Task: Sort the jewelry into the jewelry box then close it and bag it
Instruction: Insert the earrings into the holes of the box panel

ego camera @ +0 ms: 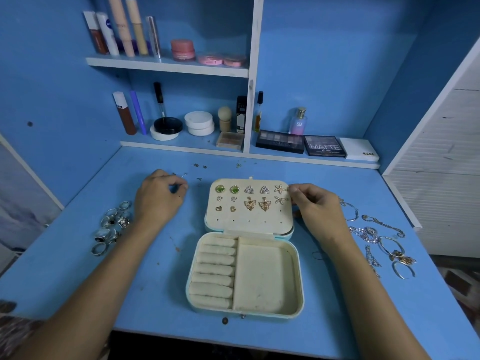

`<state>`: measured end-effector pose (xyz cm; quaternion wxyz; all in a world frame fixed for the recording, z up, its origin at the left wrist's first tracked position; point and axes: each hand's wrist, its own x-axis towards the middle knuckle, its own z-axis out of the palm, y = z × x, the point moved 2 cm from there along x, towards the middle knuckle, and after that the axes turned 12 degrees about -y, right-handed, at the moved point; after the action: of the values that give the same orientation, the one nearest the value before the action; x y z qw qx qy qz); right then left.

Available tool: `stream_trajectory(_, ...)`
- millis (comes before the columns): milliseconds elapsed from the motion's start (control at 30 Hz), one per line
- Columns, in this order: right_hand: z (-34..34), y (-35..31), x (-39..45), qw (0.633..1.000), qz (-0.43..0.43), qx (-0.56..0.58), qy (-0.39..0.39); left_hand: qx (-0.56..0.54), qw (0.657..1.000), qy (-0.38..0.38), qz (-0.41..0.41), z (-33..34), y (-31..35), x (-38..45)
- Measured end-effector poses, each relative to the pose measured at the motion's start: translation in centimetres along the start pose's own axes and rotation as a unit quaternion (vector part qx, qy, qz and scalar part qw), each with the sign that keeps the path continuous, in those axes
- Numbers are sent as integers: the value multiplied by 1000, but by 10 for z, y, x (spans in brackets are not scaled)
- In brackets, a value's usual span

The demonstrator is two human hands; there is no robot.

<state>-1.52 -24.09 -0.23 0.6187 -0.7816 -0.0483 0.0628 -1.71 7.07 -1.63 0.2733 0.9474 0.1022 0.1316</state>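
Steadying jewelry box (246,255) lid, R hand (315,206)

Blue desk (259,339), white shelves above, upper shelf (166,64) with upright tubes (122,24) and pink jars (182,49), lower shelf holding round compacts (198,123), perfume bottle (298,122), eyeshadow palettes (324,146)
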Motion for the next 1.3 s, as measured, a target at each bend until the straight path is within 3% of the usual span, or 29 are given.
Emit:
stream_trajectory(400, 2, 3, 0, 1000, -12, -4, 8, -70, 995, 57, 49, -2, 3, -8)
stream_trajectory(633, 8, -2, -2, 998, -42, -51, 20, -228, 970, 28, 81, -7, 16, -20)
stream_trajectory(867, 14, -3, -4, 993, -54, -104, 35, -218, 966, 54, 130, -13, 31, -31)
stream_trajectory(1100, 18, -7, -5, 988, -48, -138, 39, -236, 956, -44, 168, -7, 46, -51)
stream_trajectory(1300, 18, -7, -7, 988, -50, -139, 39, -231, 948, -78, 206, -7, 54, -59)
